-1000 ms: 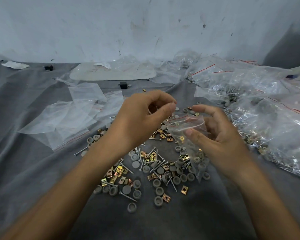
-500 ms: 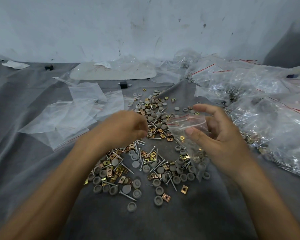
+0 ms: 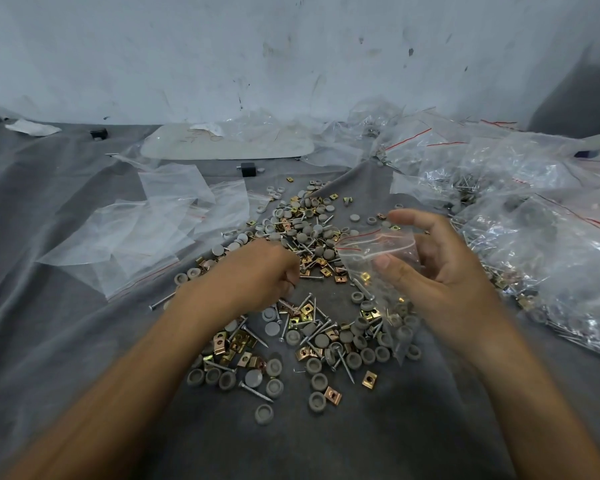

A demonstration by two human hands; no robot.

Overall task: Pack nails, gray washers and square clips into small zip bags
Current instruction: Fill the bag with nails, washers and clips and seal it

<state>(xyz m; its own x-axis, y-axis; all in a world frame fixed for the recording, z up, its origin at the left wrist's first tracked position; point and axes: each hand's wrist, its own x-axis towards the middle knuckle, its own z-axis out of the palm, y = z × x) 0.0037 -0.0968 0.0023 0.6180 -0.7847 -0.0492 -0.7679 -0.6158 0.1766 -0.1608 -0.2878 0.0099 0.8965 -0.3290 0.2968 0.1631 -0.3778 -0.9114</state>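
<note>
While its red-striped mouth gapes open at the top, the small zip bag [image 3: 378, 258] hangs in the right hand [image 3: 444, 271], pinched between the thumb on its near face and the curled fingers behind it. Through the clear plastic a few brass clips, washers and a nail show, most of them sunk to the bag's lower end, which reaches down over the loose hardware.

Just left of the bag, the left hand [image 3: 257, 271] is lowered knuckles-up into the middle of the heap, fingers curled under. Whether they pinch anything cannot be told.

Around both hands the heap spreads from near to far: gray washers [image 3: 274, 367], nails [image 3: 255, 392] and square clips [image 3: 368, 379] mixed together on a gray cloth [image 3: 84, 341].

Left of the heap lie flat empty bags [image 3: 146, 230], overlapping one another. On the right, filled bags [image 3: 534, 220] are piled in a crumpled mass. Far beyond the heap sits a small black block [image 3: 248, 169], and behind everything rises a scuffed pale wall [image 3: 291, 46].
</note>
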